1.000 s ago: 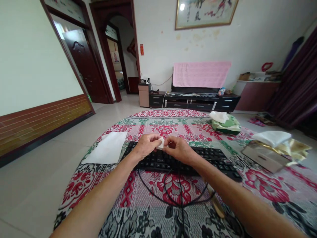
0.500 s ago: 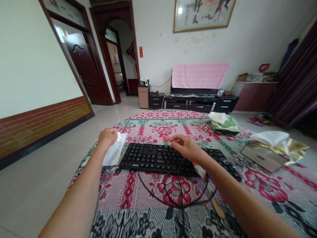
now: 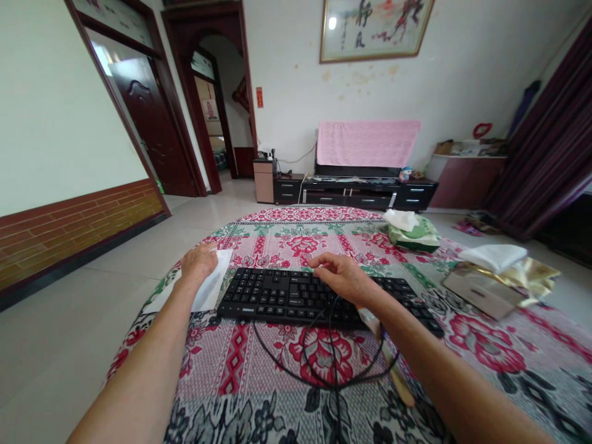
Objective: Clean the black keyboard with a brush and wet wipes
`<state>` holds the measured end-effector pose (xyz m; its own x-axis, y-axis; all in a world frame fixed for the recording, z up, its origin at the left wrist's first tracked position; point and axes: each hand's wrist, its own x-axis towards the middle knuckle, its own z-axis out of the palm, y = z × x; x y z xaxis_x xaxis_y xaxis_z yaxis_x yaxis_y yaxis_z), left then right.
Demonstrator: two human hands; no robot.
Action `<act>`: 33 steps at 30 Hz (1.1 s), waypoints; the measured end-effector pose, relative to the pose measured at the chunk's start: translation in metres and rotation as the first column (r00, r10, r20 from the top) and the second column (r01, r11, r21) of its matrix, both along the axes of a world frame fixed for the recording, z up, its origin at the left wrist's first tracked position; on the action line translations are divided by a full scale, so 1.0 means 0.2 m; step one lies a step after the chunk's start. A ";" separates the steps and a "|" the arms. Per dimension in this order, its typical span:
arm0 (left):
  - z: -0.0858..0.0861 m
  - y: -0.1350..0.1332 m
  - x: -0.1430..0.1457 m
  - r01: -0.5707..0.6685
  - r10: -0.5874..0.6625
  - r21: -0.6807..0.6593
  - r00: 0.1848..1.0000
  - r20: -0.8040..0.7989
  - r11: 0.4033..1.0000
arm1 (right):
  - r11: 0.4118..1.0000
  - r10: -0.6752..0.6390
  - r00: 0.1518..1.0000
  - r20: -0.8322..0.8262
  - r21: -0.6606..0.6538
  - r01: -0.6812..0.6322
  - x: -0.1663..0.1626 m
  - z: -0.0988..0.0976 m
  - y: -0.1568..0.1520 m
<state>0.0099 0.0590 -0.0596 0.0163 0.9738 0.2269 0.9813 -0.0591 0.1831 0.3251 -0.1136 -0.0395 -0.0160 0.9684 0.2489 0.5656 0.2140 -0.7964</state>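
Note:
A black keyboard (image 3: pixel 277 296) lies across the flowered tablecloth, its cable (image 3: pixel 333 364) coiled in loops at the near side. Left of it is a flat white tissue (image 3: pixel 210 290). My left hand (image 3: pixel 200 264) rests at the tissue's far part with its fingers closed on it. Over the middle of the keyboard hovers my right hand (image 3: pixel 342 275), its thumb and forefinger curled together; whatever is in that pinch is too small to make out. Partly under my right forearm lies a tool with a pale wooden handle (image 3: pixel 401 385); the forearm hides some of it.
Toward the right of the table (image 3: pixel 296 216) stand a green tissue pack (image 3: pixel 414 234) and a shiny tissue box (image 3: pixel 483 290) with a gold wrapper. Beyond the table, a low black TV cabinet (image 3: pixel 356 192) stands by the wall, with a pink towel (image 3: pixel 367 142) above it.
My left hand has lowered slightly onto the tissue, and more of the tissue shows left of my forearm. My right hand stays over the keyboard. The view has shifted a little.

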 end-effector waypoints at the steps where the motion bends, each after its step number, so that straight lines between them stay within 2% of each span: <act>1: 0.00 0.00 0.00 -0.007 0.007 -0.024 1.000 -0.016 1.000 | 1.000 -0.001 1.000 0.006 0.003 0.001 0.00 0.00 0.00; 4: 0.03 -0.02 0.03 -0.014 0.012 -0.042 0.999 -0.044 0.999 | 1.000 -0.015 0.999 0.049 0.003 0.015 0.01 0.00 0.00; 7: 0.09 -0.07 0.11 0.049 -0.047 0.024 0.997 -0.055 0.999 | 0.999 -0.031 0.989 0.142 0.014 0.029 0.05 0.02 -0.01; 10: 0.14 -0.18 0.26 0.277 -0.275 0.048 0.960 -0.052 0.960 | 0.997 -0.065 0.924 0.376 0.068 0.043 0.14 0.05 -0.05; 11: 0.14 -0.22 0.32 0.443 -0.443 0.022 0.896 -0.012 0.896 | 0.996 -0.078 0.885 0.459 0.064 0.055 0.18 0.05 -0.06; 12: 0.15 -0.26 0.37 0.596 -0.595 -0.033 0.803 0.049 0.802 | 0.999 -0.051 0.850 0.524 0.019 0.048 0.23 0.05 -0.07; 13: 0.14 -0.31 0.42 0.690 -0.682 -0.076 0.723 0.114 0.719 | 0.998 -0.028 0.823 0.567 -0.030 0.055 0.28 0.04 -0.09; 15: 0.12 -0.38 0.50 0.773 -0.754 -0.118 0.634 0.171 0.624 | 0.993 -0.040 0.794 0.606 -0.065 0.100 0.37 0.03 -0.12; 17: 0.09 -0.43 0.54 0.819 -0.810 -0.157 0.571 0.131 0.552 | 0.985 -0.045 0.787 0.615 -0.101 0.136 0.44 0.00 -0.13; 19: 0.06 -0.44 0.56 0.828 -0.828 -0.158 0.554 0.087 0.538 | 0.982 -0.033 0.786 0.617 -0.127 0.141 0.49 -0.01 -0.14; 22: 0.04 -0.44 0.56 0.821 -0.823 -0.149 0.564 0.066 0.551 | 0.982 -0.032 0.772 0.635 -0.125 0.144 0.51 -0.03 -0.13; 28: 0.04 -0.42 0.55 0.834 -0.839 -0.150 0.542 0.040 0.531 | 0.985 -0.031 0.747 0.665 -0.105 0.134 0.51 -0.04 -0.12; 33: 0.04 -0.42 0.54 0.819 -0.824 -0.165 0.564 0.052 0.550 | 0.983 -0.017 0.750 0.662 -0.125 0.132 0.52 -0.07 -0.12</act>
<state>0.1187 -0.0258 -0.0515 0.8310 0.5525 0.0640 0.5244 -0.8166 0.2411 0.4296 -0.1372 -0.0535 -0.0455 0.9976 0.0528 0.9687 0.0570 -0.2414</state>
